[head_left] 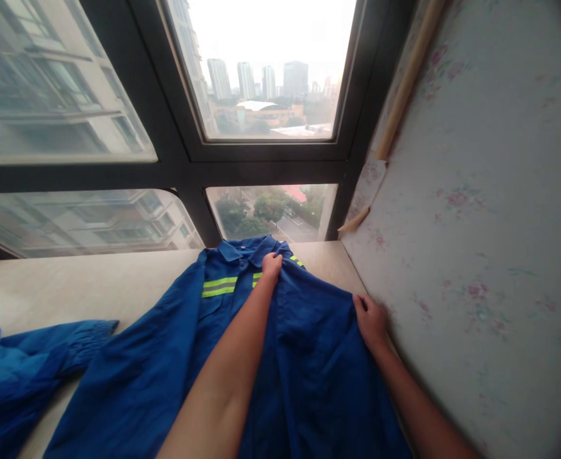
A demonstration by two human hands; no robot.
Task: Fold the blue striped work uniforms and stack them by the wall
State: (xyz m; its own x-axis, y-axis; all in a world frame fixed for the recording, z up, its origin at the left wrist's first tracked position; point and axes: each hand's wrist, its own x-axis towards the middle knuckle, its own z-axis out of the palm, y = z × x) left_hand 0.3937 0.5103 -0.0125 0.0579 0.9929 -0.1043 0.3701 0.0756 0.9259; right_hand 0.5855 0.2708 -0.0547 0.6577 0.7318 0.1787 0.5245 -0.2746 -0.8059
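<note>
A blue jacket (218, 331) with yellow-green and grey reflective strips lies spread on a pale sill, its collar toward the window. My left hand (271, 262) pinches the cloth beside the collar, at the shoulder. Farther right, near the papered wall, my right hand (371, 319) grips the jacket's outer edge between thumb and fingers. The fabric between both hands lies fairly flat, with a long fold running down from my left hand. My left forearm hides part of the jacket front.
Another blue garment (27, 370) lies at the left, its gathered cuff by the jacket's sleeve. The pale sill (137, 280) meets dark window frames (271, 169) in front. A flowered wall (491, 242) rises at the right, with peeling paper (357, 220) near the corner.
</note>
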